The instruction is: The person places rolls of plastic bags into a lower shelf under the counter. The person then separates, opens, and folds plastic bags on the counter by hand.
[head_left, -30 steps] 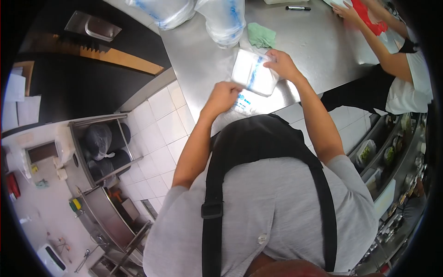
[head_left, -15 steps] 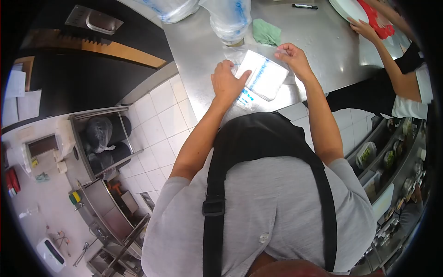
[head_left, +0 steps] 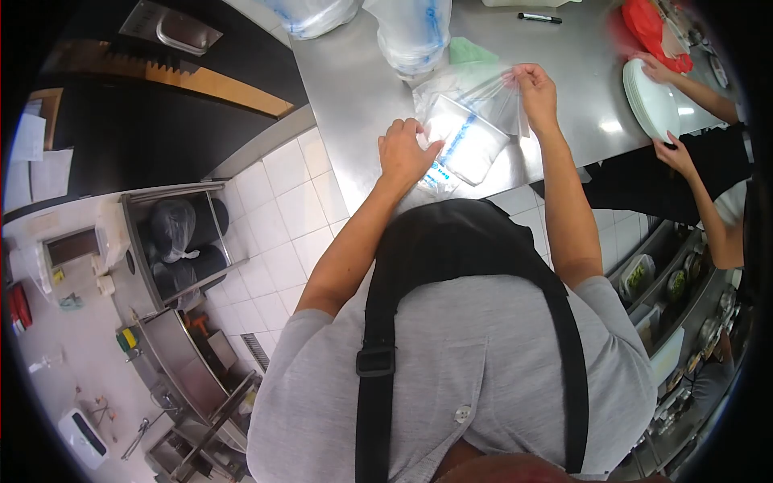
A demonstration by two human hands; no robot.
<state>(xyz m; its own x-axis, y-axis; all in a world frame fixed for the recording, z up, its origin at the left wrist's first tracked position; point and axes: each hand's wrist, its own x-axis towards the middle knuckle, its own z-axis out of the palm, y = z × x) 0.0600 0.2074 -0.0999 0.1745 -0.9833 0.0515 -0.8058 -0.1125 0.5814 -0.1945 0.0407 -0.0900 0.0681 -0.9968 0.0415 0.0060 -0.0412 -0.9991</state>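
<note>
A white packet with a blue printed band (head_left: 467, 143) lies tilted on the steel table, close to its front edge. My right hand (head_left: 534, 92) pinches the clear plastic bag (head_left: 493, 90), pulling it up and stretched beyond the packet. At the packet's left side is my left hand (head_left: 405, 153), fingers apart, its thumb by the packet's edge; whether it grips the plastic there is hard to tell. Under the packet, clear plastic with blue lettering (head_left: 439, 179) shows. A green cloth (head_left: 471, 51) sits behind, partly covered by the bag.
Tall wrapped stacks (head_left: 409, 36) stand at the back of the steel table (head_left: 342, 105). A black marker (head_left: 539, 18) lies farther right. At the right, another person's hands hold white plates (head_left: 651, 98) near a red bag (head_left: 648, 32). Food containers (head_left: 638, 276) line the lower right.
My right hand has moved up and right, lifting the plastic away from the packet. My left hand has opened beside the packet. The other person has brought the plates nearer the table's front.
</note>
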